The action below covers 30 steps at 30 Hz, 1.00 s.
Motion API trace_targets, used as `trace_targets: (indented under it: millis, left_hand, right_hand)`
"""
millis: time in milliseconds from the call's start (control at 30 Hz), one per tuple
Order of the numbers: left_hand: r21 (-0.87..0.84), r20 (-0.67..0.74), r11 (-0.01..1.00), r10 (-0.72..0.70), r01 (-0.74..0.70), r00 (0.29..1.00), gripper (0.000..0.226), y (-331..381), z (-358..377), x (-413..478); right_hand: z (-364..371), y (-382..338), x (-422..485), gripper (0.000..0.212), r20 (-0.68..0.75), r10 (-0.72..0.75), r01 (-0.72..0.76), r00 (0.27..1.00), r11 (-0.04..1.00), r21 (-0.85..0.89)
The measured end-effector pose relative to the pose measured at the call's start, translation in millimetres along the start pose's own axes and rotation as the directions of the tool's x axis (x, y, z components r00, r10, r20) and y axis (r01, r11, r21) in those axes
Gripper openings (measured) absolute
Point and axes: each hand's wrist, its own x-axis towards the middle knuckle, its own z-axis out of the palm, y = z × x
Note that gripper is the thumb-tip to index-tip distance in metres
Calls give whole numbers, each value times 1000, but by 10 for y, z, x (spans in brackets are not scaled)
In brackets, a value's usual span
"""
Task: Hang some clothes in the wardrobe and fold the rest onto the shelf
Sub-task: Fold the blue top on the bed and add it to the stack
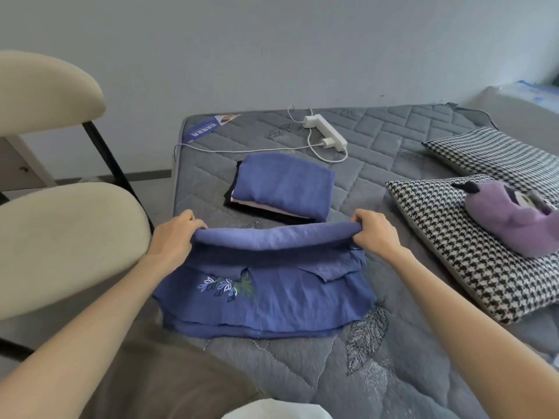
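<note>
Grey quilted bed [393,140] under you: your left hand [174,234] and right hand [375,234] each grip an end of the blue top [272,297] at its rolled far edge, mid-fold. Next, likely, draw it evenly toward you. Folded pile [281,189] lies just beyond your fingers [190,219]; chair [60,243] left, cushion [453,267] right.

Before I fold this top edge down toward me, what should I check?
1. Left hand grip on the blue embroidered garment's rolled edge: ok.
2. Right hand grip on the same edge: ok.
3. Near half flat on the mattress: ok.
4. Folded stack apart from the garment: ok.
5. Power strip clear of the fold: ok.
6. Layers under the fold lined up: cannot tell.
</note>
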Motion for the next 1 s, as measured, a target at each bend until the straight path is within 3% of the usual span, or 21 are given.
trace_targets:
  millis: [167,333,467,633,700,833,1000]
  left_hand:
    - [57,138,996,67,-75,988,60,-34,64,-372]
    - [125,271,980,118,-156,955,75,-44,118,-742]
    - [277,393,921,151,-274,907,86,60,175,-879]
    - [265,535,913,127,-309,835,75,187,148,-973]
    - [223,546,928,134,-298,827,64,210,107,-1036]
    - [254,583,894,163,-369,796,75,171,200,-1129]
    - [263,544,897,168,-356,822,77,121,256,-1111]
  right_hand:
    - [101,181,-295,17,122,-38,38,992,999,-3]
    - [252,349,-639,33,218,-91,97,972,995,-17]
    - [376,397,-861,33,248,-138,152,959,988,-39]
    - [495,395,-1003,33,347,-174,226,922,967,-117]
    - [537,416,-1029,31,406,-146,231,902,958,-169]
    - [604,435,-1079,19,494,-91,252,864,929,-270]
    - [616,446,-1091,20,372,-41,142,927,958,-248]
